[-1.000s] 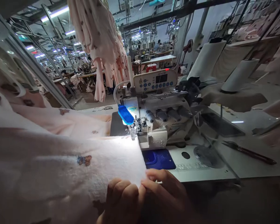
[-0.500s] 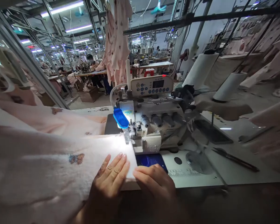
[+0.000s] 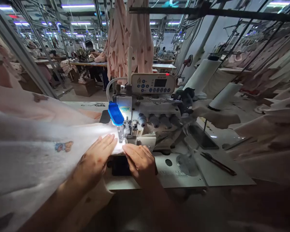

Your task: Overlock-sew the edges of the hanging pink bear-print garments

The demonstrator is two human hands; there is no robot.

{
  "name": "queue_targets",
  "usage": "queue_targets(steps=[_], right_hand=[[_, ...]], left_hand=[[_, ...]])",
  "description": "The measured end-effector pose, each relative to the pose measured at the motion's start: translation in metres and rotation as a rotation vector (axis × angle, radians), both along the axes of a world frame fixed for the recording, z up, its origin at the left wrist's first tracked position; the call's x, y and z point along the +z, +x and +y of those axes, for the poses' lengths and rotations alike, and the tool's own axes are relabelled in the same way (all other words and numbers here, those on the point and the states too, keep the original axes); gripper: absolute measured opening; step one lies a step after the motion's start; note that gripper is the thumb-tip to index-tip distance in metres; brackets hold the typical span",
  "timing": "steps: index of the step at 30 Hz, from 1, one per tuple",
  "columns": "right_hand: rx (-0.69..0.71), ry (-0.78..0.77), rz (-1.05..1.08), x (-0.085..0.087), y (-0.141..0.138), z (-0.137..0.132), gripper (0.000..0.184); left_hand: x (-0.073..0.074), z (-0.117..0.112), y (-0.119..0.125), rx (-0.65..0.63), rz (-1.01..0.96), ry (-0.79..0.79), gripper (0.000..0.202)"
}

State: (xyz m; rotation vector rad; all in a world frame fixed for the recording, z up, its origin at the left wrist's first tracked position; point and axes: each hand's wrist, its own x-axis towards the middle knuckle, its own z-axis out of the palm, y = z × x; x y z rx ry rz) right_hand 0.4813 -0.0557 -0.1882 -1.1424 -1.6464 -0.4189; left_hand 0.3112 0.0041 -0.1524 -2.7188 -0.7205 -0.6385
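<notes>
The pale fabric (image 3: 35, 164) lies under the left hand (image 3: 97, 153), spreads broadly to that hand's left, and runs forward to the lit needle area of the sewing machine (image 3: 159, 109). The left hand rests palm down on the fabric, fingers extended and side by side, gripping nothing. The right hand (image 3: 138, 159) is at the fabric's right-hand edge, its fingertips together and closed on that edge, just in front of the needle area; most of this hand is off the cloth, over the table (image 3: 188, 180). The two hands are near each other, apart, with a strip of fabric between their fingertips. A blue guard (image 3: 115, 113) sits just beyond the left fingertips. A bear print (image 3: 64, 146) shows left of the left hand. A dark-handled tool (image 3: 218, 164) lies on the table, well right of the right hand.
</notes>
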Motion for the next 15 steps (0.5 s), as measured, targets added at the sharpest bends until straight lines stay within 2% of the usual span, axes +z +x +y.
queue_targets(steps=[5,8,11,15], right_hand=[[-0.085,-0.129,0.088,0.006,-0.004,0.01,0.018],[-0.157,-0.074,0.127,0.002,-0.007,0.005,0.018],[-0.169,-0.007,0.109,-0.014,-0.004,-0.01,0.014],[-0.162,-0.113,0.054,-0.046,0.005,-0.03,0.015]], left_hand=[[0.012,0.017,0.012,0.07,0.061,-0.118,0.053],[0.023,0.026,0.021,0.085,0.114,-0.175,0.047],[0.032,0.039,0.03,0.094,0.156,-0.194,0.037],[0.034,0.062,0.039,0.134,0.128,-0.16,0.037]])
